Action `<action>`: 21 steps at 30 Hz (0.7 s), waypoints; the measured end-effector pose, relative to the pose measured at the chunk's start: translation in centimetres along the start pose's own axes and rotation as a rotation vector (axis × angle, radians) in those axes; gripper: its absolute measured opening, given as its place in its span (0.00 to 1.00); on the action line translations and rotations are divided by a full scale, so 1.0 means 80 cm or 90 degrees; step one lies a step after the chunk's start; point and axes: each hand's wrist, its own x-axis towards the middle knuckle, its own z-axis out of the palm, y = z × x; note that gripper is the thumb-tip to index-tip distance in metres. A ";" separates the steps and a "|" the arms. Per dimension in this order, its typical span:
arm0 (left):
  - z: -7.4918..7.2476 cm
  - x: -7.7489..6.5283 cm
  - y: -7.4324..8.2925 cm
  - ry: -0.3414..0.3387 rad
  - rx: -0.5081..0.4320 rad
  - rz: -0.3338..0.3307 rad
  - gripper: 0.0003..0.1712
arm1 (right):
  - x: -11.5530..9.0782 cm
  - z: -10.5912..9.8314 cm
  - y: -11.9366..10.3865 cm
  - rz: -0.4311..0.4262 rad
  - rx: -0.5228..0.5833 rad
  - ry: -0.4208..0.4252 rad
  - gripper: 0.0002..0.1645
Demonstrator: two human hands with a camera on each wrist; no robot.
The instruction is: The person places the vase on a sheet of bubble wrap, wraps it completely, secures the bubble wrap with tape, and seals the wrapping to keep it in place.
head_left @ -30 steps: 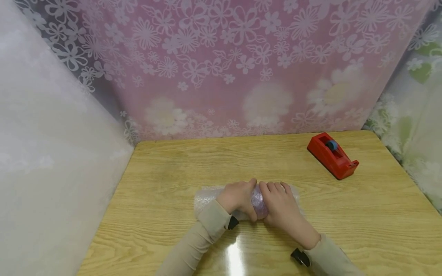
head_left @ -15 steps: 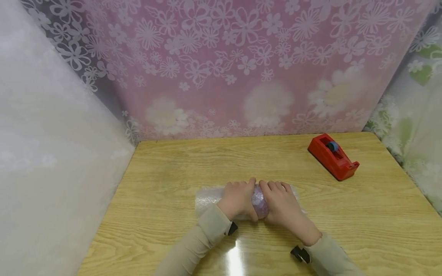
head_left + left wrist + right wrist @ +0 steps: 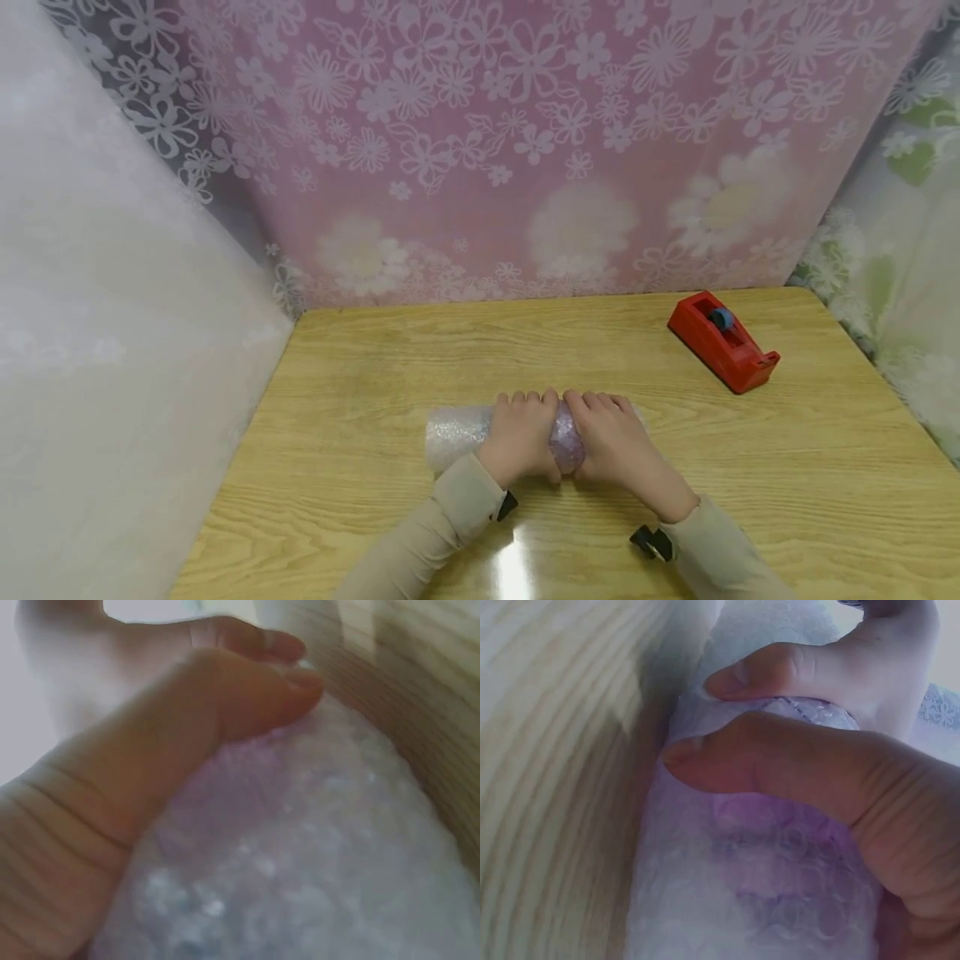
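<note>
A bubble-wrap bundle [image 3: 456, 435] lies crosswise near the middle of the table, rolled into a tube. Something purple [image 3: 566, 442] shows through the wrap between the two hands; its kind is hidden by the layers. My left hand [image 3: 522, 437] grips the tube left of that purple band, fingers over the far side and thumb on the near side. Close beside it, my right hand [image 3: 611, 442] grips the tube's right part in the same way. Both wrist views show a thumb pressed along the bubbled plastic [image 3: 322, 847], and a purple tint under the wrap [image 3: 780, 870].
A red tape dispenser [image 3: 723, 342] with a blue-centred roll stands at the back right of the wooden table [image 3: 375, 358]. Flowered pink cloth [image 3: 465, 150] hangs behind the table, with pale cloth at both sides.
The left hand's fingers have shifted slightly over the tube, with more fingertips showing on its far side. The loose wrap edge at the right has gone out of sight. The right hand barely moves.
</note>
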 end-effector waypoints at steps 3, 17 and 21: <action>0.002 0.005 -0.006 -0.020 -0.029 0.014 0.60 | 0.004 -0.001 0.003 0.005 0.014 -0.019 0.56; -0.004 0.024 -0.024 -0.092 -0.145 0.047 0.54 | 0.023 -0.007 0.019 -0.007 0.089 -0.090 0.51; -0.003 0.026 -0.027 -0.100 -0.166 0.047 0.52 | 0.027 -0.007 0.020 -0.014 0.097 -0.100 0.49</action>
